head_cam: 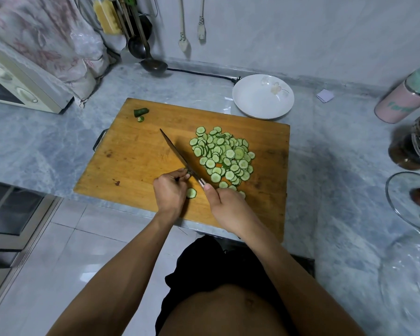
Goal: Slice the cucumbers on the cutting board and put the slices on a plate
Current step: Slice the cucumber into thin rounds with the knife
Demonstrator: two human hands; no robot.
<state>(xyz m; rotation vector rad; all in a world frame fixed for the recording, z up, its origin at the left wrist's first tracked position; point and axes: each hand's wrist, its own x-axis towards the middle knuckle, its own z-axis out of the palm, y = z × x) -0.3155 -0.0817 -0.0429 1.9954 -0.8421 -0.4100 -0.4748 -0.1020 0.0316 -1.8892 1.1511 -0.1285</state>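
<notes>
Grey marble counter (46, 141); white plate (252, 103) behind cutting board (131, 161). Right hand (224, 204) grips knife (177, 156); left hand (170, 190) pinches cucumber end (188, 171).

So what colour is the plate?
White, with a faint flower painted near the rim; the plate shows in the head view.

Worn wooden board (136, 163); glossy plate (252, 98).

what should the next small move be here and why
Probably one more cut. The left hand pinches a last bit of cucumber against the knife held by the right hand. After that, the slices piled on the cutting board can go to the plate, which holds none yet.
</notes>
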